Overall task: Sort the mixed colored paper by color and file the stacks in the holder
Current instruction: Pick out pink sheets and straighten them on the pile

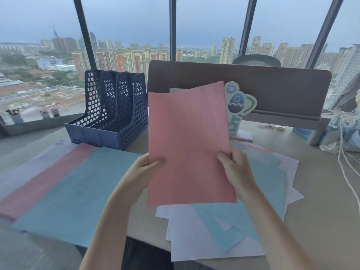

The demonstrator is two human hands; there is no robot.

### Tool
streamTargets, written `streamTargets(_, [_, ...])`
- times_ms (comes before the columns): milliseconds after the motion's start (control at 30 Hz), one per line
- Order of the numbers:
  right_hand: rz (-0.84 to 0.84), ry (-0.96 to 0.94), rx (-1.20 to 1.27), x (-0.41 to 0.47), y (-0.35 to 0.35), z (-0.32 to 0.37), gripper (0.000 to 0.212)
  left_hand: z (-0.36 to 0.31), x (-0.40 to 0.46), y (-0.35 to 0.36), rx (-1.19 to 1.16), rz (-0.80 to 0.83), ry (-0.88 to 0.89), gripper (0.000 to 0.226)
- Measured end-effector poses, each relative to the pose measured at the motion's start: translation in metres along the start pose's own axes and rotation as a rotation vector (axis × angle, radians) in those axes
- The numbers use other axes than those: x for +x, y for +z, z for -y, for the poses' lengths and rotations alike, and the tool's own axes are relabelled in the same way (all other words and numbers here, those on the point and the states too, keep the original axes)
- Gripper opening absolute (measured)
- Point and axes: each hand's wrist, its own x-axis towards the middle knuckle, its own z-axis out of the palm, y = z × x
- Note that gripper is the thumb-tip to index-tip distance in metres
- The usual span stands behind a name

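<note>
I hold a pink sheet [187, 141] upright above the desk. My left hand [145, 170] pinches its lower left edge and my right hand [234, 168] pinches its lower right edge. On the desk to the left lie overlapping sorted stacks: blue paper [74, 193] on top, pink [39, 184] beside it, white [25, 168] at the far left. Under and right of my hands spreads a mixed pile of white and blue sheets [224, 227]. The dark blue mesh file holder [115, 110] stands behind the left stacks, and I see no paper in its slots.
A brown desk divider [272, 84] stands behind the held sheet, with a cartoon egg sign [239, 102] in front of it. White cords [342, 152] and a bag lie at the right. Large windows rise behind the desk.
</note>
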Motion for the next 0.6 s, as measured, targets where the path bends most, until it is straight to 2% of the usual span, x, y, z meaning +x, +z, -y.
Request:
streamTargets(133, [-0.109,0.098,0.169,0.000,0.045,0.010,0.016,-0.002,-0.030,-0.037,-0.248,-0.146,0.012,0.020])
streamTargets(200, [-0.101,0.138,0.207,-0.005,0.072,0.018,0.009,0.001,-0.045,-0.050,-0.435,-0.222,0.057,0.018])
streamTargets(233, [-0.087,0.146,0.219,-0.009,0.086,0.023,0.014,0.002,-0.053,-0.054,-0.508,-0.244,0.077,0.016])
streamTargets(300, [-0.043,0.130,0.227,-0.019,0.114,0.032,0.012,0.005,-0.066,-0.058,-0.576,-0.274,0.071,0.017])
streamTargets(400, [0.067,0.100,0.221,-0.044,0.157,0.048,0.008,0.018,-0.081,-0.069,-0.511,-0.413,0.005,0.027])
streamTargets(533, [0.284,0.018,0.103,-0.077,0.201,0.066,0.005,0.029,-0.105,-0.102,-0.348,-0.719,0.005,0.030])
streamTargets(600, [0.441,-0.029,0.076,-0.086,0.213,0.071,0.018,0.027,-0.123,-0.121,-0.323,-0.844,0.037,0.030])
